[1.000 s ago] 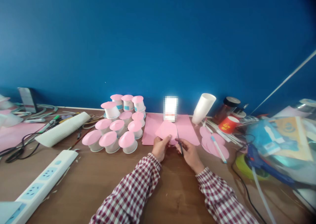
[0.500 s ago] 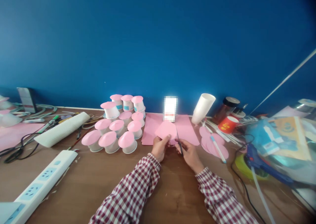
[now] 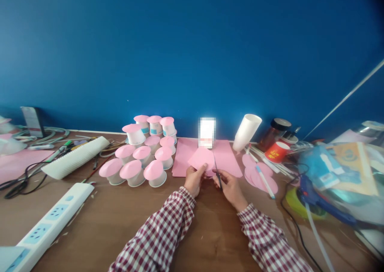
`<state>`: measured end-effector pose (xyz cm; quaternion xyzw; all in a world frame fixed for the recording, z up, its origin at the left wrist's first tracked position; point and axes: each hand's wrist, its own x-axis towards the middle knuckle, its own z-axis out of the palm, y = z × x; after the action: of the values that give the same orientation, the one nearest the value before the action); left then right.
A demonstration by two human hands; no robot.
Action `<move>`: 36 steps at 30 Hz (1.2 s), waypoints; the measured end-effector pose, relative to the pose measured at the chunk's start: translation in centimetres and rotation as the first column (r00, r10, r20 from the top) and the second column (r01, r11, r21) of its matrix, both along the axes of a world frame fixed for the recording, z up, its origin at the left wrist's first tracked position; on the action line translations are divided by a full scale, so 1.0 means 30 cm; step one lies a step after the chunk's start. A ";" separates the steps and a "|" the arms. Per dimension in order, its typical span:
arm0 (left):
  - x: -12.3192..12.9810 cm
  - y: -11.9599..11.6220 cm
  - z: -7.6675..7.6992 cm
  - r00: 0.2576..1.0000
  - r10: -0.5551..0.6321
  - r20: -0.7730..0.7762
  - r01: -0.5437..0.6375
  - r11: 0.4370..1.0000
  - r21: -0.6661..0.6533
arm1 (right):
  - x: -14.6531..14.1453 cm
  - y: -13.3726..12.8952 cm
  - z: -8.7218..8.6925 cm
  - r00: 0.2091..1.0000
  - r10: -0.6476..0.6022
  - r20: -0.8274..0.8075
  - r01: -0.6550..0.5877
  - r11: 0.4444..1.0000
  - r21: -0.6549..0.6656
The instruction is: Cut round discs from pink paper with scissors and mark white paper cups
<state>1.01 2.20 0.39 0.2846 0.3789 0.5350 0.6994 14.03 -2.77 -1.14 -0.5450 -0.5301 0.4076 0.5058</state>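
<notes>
My left hand (image 3: 194, 180) pinches the lower edge of a light pink paper piece (image 3: 201, 159), thumb on top. Close on its right, my right hand (image 3: 230, 187) is closed around dark scissors (image 3: 218, 175), whose blades point up along the paper's right edge. Beneath the paper lie larger pink sheets (image 3: 229, 160) on the brown table. Round pink paper pieces (image 3: 259, 176) overlap to the right, with a light blue and white pen (image 3: 265, 182) across them.
Several paper cups with pink tops (image 3: 154, 170) stand at the left. A power strip (image 3: 49, 220) and a stack of ribbed white cups (image 3: 76, 158) are farther left. At the right are a red cup (image 3: 277, 152) and a blue glue gun (image 3: 322, 204) with cables.
The light pink paper has tilted slightly, its top edge a little lower. Both hands have kept almost the same place and hold.
</notes>
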 end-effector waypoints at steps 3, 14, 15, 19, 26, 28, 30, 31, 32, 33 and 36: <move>-0.001 -0.002 0.002 1.000 -0.012 -0.014 0.012 1.000 0.004 | 0.001 0.001 -0.001 1.000 0.002 -0.002 -0.002 1.000 -0.004; -0.002 0.001 -0.015 1.000 -0.030 -0.009 0.030 0.999 0.025 | 0.004 0.001 -0.003 1.000 0.009 -0.016 -0.009 1.000 -0.009; -0.002 0.001 -0.014 1.000 -0.028 -0.004 0.028 0.999 0.024 | 0.004 0.001 -0.002 1.000 0.009 -0.017 -0.009 1.000 -0.011; -0.002 0.002 -0.011 1.000 -0.020 0.006 0.020 1.000 0.010 | 0.004 0.001 0.001 1.000 0.011 -0.012 -0.011 1.000 -0.012; -0.001 0.003 -0.013 1.000 -0.016 0.012 0.016 1.000 0.008 | 0.006 0.000 -0.005 1.000 0.003 -0.018 -0.003 1.000 -0.004; -0.001 0.002 -0.010 1.000 -0.010 0.013 0.010 1.000 0.000 | 0.006 0.001 -0.008 1.000 0.002 -0.018 -0.002 1.000 -0.001; -0.001 0.001 -0.006 1.000 -0.005 0.015 0.005 1.000 -0.006 | 0.007 0.002 -0.011 1.000 0.001 -0.016 -0.001 1.000 -0.001; 0.000 0.000 -0.004 1.000 -0.003 0.016 0.003 1.000 -0.009 | 0.007 0.002 -0.012 1.000 0.002 -0.014 -0.002 1.000 -0.001; 0.000 -0.001 -0.002 1.000 -0.003 0.016 0.003 1.000 -0.010 | 0.007 0.002 -0.013 1.000 0.003 -0.013 -0.003 1.000 -0.002; 0.000 -0.001 -0.001 1.000 -0.003 0.016 0.003 1.000 -0.010 | 0.008 0.002 -0.014 1.000 0.004 -0.013 -0.004 1.000 -0.003; 0.001 -0.002 0.002 1.000 0.001 0.020 -0.001 1.000 -0.011 | 0.008 0.002 -0.015 1.000 0.002 -0.009 -0.002 1.000 -0.006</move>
<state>1.03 2.13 0.45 0.2751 0.3753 0.5360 0.7044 14.29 -2.71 -1.59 -0.5441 -0.5274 0.4119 0.5061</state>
